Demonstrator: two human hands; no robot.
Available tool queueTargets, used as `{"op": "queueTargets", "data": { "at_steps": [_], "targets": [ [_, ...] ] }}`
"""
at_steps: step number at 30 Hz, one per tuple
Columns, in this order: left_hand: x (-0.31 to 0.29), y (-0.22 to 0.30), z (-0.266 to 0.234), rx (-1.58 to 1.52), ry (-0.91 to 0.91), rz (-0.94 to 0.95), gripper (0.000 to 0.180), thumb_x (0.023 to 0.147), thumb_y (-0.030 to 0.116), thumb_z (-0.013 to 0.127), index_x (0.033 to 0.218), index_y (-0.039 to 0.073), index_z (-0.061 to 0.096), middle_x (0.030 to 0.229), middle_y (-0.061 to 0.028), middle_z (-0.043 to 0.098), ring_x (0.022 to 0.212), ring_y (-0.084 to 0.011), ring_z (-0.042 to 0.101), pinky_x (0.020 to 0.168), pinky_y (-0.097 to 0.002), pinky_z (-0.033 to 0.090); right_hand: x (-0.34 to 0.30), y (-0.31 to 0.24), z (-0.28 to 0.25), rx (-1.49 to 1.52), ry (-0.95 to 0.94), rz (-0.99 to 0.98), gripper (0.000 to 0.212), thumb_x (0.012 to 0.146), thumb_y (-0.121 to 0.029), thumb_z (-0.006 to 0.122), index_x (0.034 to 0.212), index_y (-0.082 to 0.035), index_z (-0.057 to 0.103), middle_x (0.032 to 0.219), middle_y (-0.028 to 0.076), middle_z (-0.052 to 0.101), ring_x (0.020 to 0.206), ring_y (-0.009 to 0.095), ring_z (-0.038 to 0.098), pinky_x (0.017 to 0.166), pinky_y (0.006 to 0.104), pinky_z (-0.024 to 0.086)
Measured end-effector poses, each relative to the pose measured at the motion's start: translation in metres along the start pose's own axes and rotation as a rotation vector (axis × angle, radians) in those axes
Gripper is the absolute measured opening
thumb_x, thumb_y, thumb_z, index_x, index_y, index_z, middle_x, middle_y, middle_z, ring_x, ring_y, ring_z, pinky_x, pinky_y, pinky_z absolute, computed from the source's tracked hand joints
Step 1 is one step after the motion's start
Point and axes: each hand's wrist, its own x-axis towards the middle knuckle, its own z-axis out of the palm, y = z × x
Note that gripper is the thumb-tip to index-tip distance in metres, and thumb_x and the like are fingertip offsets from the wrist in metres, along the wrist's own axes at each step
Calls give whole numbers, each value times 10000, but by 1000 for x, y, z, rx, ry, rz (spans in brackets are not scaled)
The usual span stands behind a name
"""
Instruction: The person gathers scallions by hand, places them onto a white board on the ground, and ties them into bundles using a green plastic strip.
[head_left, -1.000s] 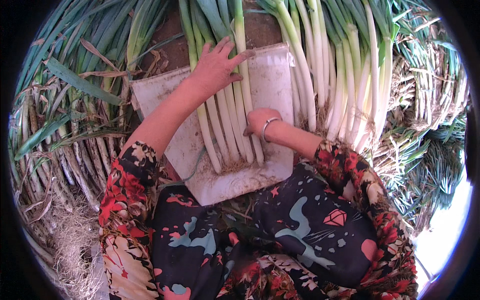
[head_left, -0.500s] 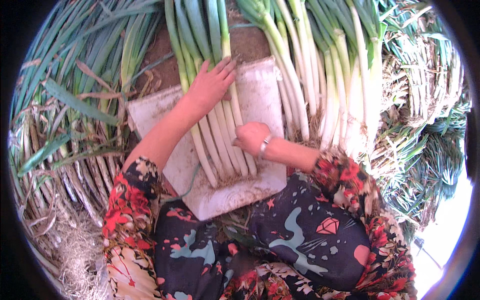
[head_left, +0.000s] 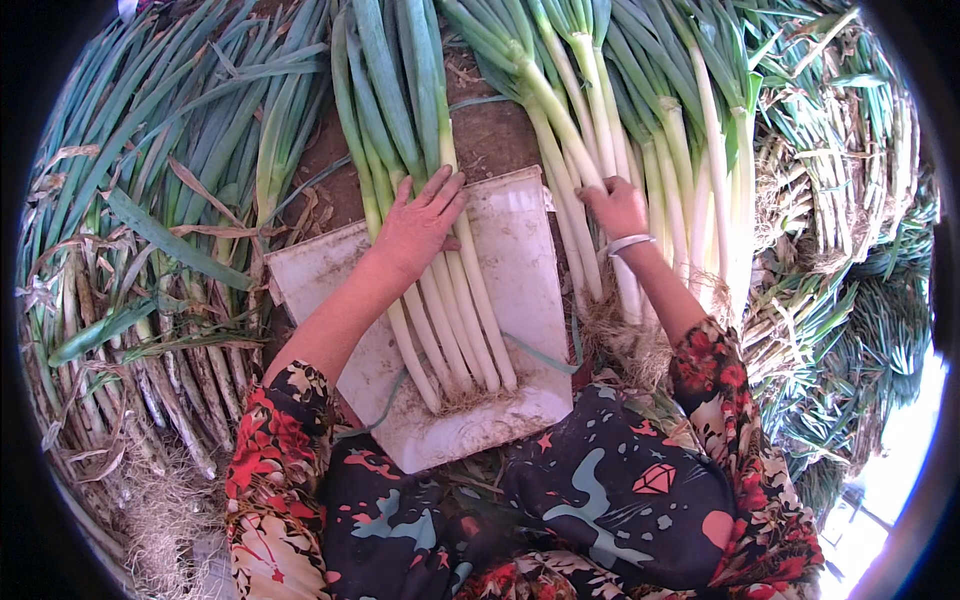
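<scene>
Several long green onions [head_left: 455,320] lie side by side on a dirt-smeared white board [head_left: 330,290], their white root ends toward me. My left hand [head_left: 420,225] rests flat across their upper stalks, fingers stretched out. To the right of the board is a pile of cleaned green onions [head_left: 690,200] with white stalks. There my right hand [head_left: 617,208] has its fingers closed on a stalk, a green onion [head_left: 570,140]. A light green strap [head_left: 545,360] passes beneath the onions on the board.
Uncleaned onions [head_left: 165,350] with dry leaves and tangled roots [head_left: 165,500] cover the left side. Tied bundles of onions [head_left: 840,170] are stacked at the right. Brown ground [head_left: 495,135] shows beyond the board. The board's near edge sits against my patterned clothing [head_left: 620,480].
My right hand has moved from the onions on the board to the pile at the right and closed on a stalk there. My left hand stays on the onions; the view has shifted slightly.
</scene>
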Motion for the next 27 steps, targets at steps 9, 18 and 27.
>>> {"op": "queueTargets", "data": {
  "at_steps": [9,18,27],
  "targets": [
    [-1,-1,2,-21,-12,-13,723,666,312,714,1284,89,412,1428,-42,309,1354,-219,230,1035,-529,267,-92,-99,-19,679,-307,8,351,782,-89,550,1078,93,500,901,161,595,722,217,629,654,304,508],
    [3,-2,7,-22,1,-16,720,633,301,746,1257,103,447,1410,-49,332,1344,-211,252,1023,-532,282,-102,-52,83,-239,-349,-323,258,691,-92,560,870,76,480,836,287,585,797,431,589,742,477,481],
    [3,-2,10,-23,24,-12,731,610,288,759,1249,99,457,1410,-44,337,1341,-212,260,1012,-529,303,-106,-70,68,-380,-360,-359,273,700,-126,580,868,69,489,763,249,613,700,410,613,662,463,509]
  ]
}}
